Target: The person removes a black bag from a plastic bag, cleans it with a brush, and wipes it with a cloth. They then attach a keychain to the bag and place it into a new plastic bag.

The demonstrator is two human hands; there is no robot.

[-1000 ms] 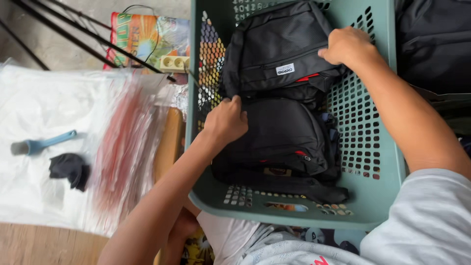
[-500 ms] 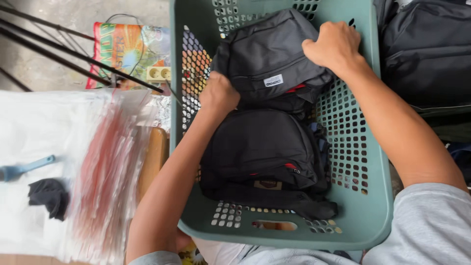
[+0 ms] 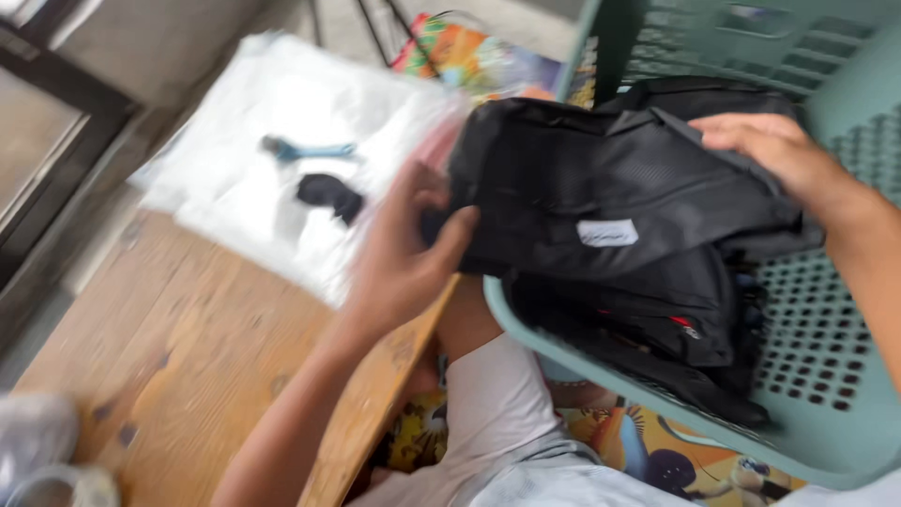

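We have the soft black fabric bag (image 3: 601,192) half lifted over the green perforated plastic basket's (image 3: 826,413) left rim, left hand (image 3: 399,258) fingers clamped on its near-left edge, right hand (image 3: 779,155) gripping its far-right top; it looks light, floppy, best held by its seams.
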